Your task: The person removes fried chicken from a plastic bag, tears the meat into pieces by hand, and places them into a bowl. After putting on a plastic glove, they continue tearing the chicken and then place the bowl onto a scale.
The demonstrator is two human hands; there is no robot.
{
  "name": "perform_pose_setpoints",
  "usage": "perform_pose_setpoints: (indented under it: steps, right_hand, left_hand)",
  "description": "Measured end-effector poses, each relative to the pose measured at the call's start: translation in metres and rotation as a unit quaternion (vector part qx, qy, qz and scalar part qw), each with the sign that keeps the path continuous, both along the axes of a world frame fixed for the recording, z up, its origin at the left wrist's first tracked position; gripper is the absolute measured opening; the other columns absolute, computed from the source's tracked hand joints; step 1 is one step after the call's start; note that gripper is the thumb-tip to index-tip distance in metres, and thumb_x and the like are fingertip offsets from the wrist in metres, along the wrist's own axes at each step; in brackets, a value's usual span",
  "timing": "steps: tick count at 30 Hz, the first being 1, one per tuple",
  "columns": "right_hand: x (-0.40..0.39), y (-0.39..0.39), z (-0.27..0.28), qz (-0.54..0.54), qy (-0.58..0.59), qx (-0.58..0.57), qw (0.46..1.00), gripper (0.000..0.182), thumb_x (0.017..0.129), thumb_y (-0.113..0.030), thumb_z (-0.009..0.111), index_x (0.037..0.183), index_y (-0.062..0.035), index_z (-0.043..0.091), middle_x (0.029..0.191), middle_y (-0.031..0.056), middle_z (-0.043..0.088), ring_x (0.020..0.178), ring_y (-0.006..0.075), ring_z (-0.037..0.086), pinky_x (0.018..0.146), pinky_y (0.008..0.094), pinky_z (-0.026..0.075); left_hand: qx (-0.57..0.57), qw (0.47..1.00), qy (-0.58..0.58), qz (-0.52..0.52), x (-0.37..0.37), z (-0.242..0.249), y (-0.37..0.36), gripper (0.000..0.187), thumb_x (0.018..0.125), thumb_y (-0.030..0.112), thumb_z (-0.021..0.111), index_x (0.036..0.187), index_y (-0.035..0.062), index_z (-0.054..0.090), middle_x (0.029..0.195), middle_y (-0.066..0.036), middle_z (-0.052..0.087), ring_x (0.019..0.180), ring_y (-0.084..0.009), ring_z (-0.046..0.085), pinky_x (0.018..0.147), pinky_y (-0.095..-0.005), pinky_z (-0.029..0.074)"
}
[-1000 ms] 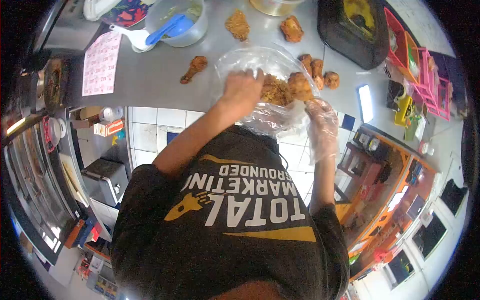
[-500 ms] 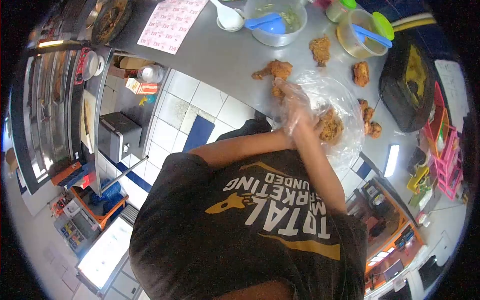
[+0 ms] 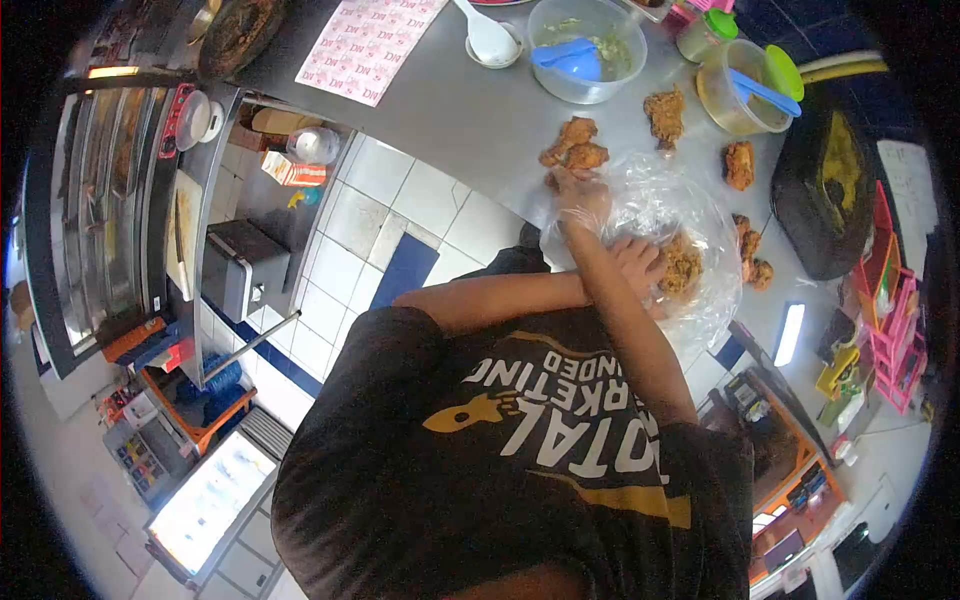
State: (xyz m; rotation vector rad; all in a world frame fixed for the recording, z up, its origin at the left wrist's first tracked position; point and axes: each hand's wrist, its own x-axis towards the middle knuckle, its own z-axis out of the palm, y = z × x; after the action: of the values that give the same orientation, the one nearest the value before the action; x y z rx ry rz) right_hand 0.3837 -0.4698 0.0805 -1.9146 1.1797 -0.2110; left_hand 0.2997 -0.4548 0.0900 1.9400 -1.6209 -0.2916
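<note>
My right hand (image 3: 580, 198) wears a thin clear glove and reaches across my left arm to a fried chicken piece (image 3: 574, 148) on the steel counter (image 3: 450, 110). Its fingertips are at the piece's near edge, and the glove hides whether they grip it. My left hand (image 3: 640, 265), bare, holds the mouth of a clear plastic bag (image 3: 690, 195) at the counter's edge. Fried chicken (image 3: 683, 265) lies inside the bag, right by that hand.
More fried pieces (image 3: 665, 112) (image 3: 739, 163) (image 3: 752, 255) lie loose on the counter. Behind them are a clear bowl with a blue scoop (image 3: 585, 50), a tub with a green lid (image 3: 745, 85), a white spoon dish (image 3: 488, 42), a printed paper sheet (image 3: 370, 40) and a black container (image 3: 830, 190).
My gloved right hand left the bag and crossed over to the left, to the loose chicken piece. My left hand kept hold of the bag. My head turned, shifting the view.
</note>
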Motion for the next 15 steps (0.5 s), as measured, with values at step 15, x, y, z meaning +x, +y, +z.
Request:
perform_pose_setpoints:
  steps: [15]
  right_hand:
    - [0.06, -0.025, 0.05, 0.226, 0.128, -0.159, 0.952, 0.053, 0.079, -0.031, 0.072, 0.123, -0.0085, 0.054, 0.119, 0.0234, 0.059, 0.119, 0.0391, 0.053, 0.099, 0.0467, 0.046]
  left_hand:
    - [0.028, 0.999, -0.038, -0.002, 0.003, 0.028, 0.001, 0.068, 0.082, 0.051, 0.061, 0.128, 0.0015, 0.052, 0.111, -0.019, 0.053, 0.105, -0.0358, 0.051, 0.088, -0.0493, 0.042]
